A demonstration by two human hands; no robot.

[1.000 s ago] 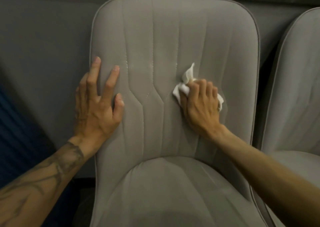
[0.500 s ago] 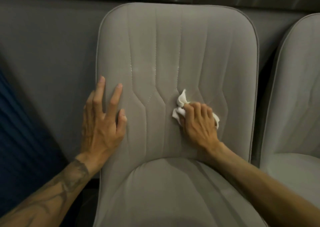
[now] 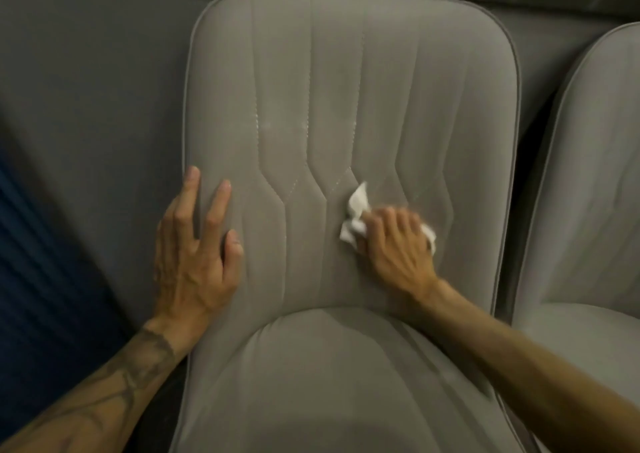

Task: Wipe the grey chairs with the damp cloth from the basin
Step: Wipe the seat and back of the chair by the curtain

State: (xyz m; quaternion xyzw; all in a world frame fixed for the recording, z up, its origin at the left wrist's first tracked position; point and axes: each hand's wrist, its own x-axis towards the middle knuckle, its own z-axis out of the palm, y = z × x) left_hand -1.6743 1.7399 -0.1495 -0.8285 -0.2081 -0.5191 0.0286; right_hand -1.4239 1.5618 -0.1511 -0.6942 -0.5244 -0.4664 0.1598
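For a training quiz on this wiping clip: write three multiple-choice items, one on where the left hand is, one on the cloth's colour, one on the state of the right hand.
1. Where does the left hand rest?
A) on the left edge of the middle chair's backrest
B) in a basin
C) on the floor

2. What colour is the cloth?
A) blue
B) white
C) green

3. How is the right hand?
A) flat and empty
B) hanging at the person's side
C) fingers curled round the cloth, against the backrest

Key:
1 A: its straight fingers lie along the backrest's left border.
2 B: white folds stick out past the knuckles.
3 C: the cloth bunches out on both sides of the hand.
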